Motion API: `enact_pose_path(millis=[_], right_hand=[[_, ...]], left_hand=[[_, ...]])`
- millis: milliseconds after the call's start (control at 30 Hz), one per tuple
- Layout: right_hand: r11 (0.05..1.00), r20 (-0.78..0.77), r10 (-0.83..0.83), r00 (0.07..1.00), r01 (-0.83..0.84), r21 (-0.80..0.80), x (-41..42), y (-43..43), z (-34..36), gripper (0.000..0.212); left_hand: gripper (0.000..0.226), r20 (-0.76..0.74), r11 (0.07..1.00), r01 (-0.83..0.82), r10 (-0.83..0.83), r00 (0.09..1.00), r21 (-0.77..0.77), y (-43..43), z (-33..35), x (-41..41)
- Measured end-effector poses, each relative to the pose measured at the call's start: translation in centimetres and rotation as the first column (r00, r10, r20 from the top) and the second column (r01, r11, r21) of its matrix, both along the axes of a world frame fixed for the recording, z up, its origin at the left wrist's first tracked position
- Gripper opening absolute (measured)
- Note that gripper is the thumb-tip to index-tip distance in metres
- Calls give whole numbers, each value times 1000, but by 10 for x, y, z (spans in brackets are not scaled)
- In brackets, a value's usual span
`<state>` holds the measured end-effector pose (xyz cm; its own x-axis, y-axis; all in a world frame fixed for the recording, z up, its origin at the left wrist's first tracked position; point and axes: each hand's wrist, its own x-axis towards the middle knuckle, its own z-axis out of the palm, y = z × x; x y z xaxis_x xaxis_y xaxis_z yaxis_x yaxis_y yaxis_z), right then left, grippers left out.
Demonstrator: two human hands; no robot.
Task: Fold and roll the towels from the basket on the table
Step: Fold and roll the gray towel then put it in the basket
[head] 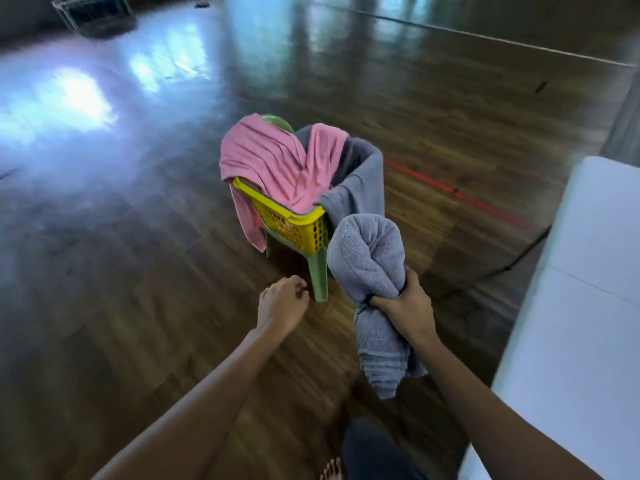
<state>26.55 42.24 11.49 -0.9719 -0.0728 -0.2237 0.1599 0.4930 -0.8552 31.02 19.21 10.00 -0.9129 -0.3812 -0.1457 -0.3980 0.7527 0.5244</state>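
The right hand [401, 306] has its fingers clamped round the middle of the towel [367, 258], near the basket [294, 230]; the left hand [282, 303] hangs loosely curled and empty.

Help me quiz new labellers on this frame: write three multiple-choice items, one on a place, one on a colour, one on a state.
1. Where does the yellow basket stand? A on a shelf; B on the green chair; C on a bed.
2. What colour is the towel hanging over the basket's left rim? A white; B pink; C black.
3. What is the right hand doing? A resting open; B pressing a wall; C gripping a bunched grey towel.
Answers: B, chair legs show beneath the basket; B, the pink towel drapes that rim; C, its fingers curl round the towel.
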Motion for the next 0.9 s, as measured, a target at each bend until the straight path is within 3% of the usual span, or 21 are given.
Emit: enact_pose_path(millis=[467, 633, 900], right_hand=[[999, -47, 33, 998, -33, -1, -251, -183, -7, 66], [995, 17, 49, 999, -50, 91, -337, -245, -19, 70], [937, 144, 80, 986, -123, 325, -436, -348, -84, 94]], left_hand=[[21, 4, 997, 30, -30, 1000, -75, -183, -13, -243], [24, 61, 996, 39, -34, 998, -76, -245, -18, -319], [25, 109, 974, 162, -147, 983, -155, -325, -83, -419]])
